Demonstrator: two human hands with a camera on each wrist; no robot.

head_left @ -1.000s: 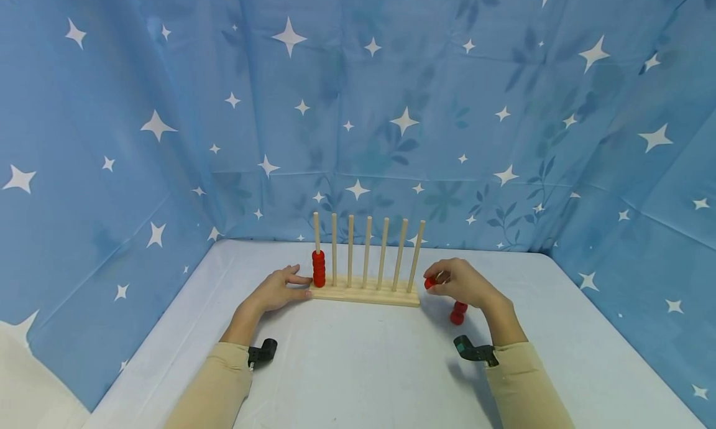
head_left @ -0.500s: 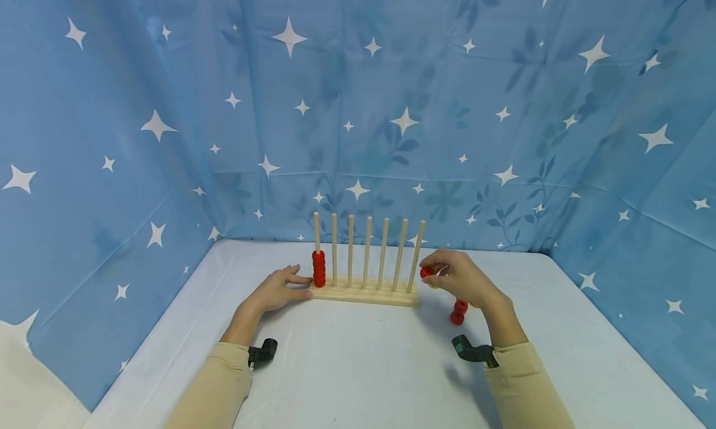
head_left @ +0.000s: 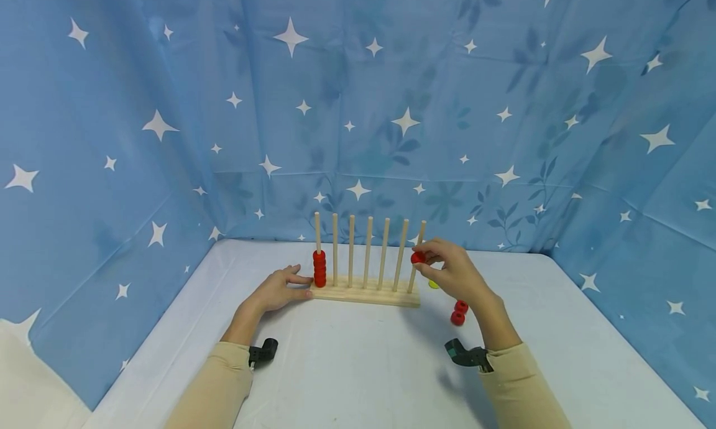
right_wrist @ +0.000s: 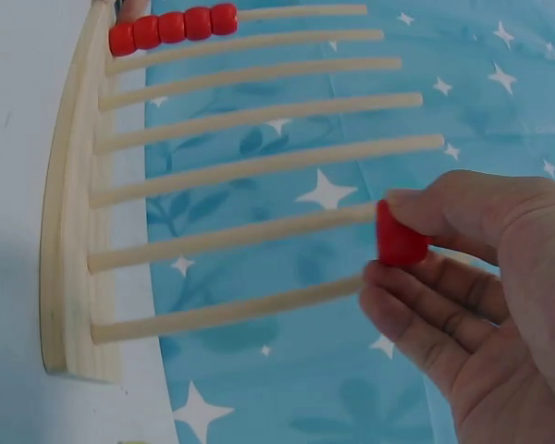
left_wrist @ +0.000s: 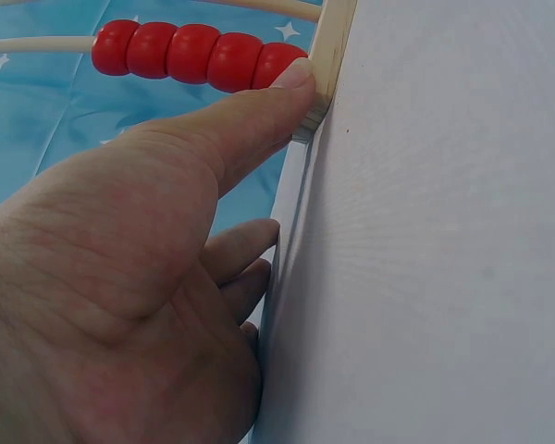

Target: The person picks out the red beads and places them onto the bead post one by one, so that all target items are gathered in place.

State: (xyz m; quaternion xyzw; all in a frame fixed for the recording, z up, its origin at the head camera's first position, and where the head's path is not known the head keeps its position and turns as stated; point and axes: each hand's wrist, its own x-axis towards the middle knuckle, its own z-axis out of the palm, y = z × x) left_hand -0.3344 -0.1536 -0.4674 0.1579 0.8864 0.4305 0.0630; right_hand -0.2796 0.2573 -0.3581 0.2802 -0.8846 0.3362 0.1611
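Observation:
A wooden bead rack (head_left: pixel 363 296) with several upright pegs stands on the table. Several red beads (head_left: pixel 319 269) are stacked on its leftmost peg. My left hand (head_left: pixel 275 290) lies at the base's left end, fingers extended; in the left wrist view its thumb (left_wrist: pixel 250 116) touches the base beside the lowest bead. With thumb and fingers, my right hand (head_left: pixel 455 272) pinches a red bead (right_wrist: pixel 400 239) in the air by the upper part of the rightmost peg (head_left: pixel 421 233). In the right wrist view the fingers hide that peg's tip, so I cannot tell whether the bead touches it.
Two red beads (head_left: pixel 458 318) lie on the white tabletop (head_left: pixel 347 367), below my right hand. A yellow piece (head_left: pixel 433 285) shows partly behind that hand. A blue star-patterned curtain (head_left: pixel 358 118) hangs behind and at both sides of the table.
My right hand has lifted the red bead up and to the left, from beside the rack to the rightmost peg. More of the yellow piece shows. My left hand has stayed in place.

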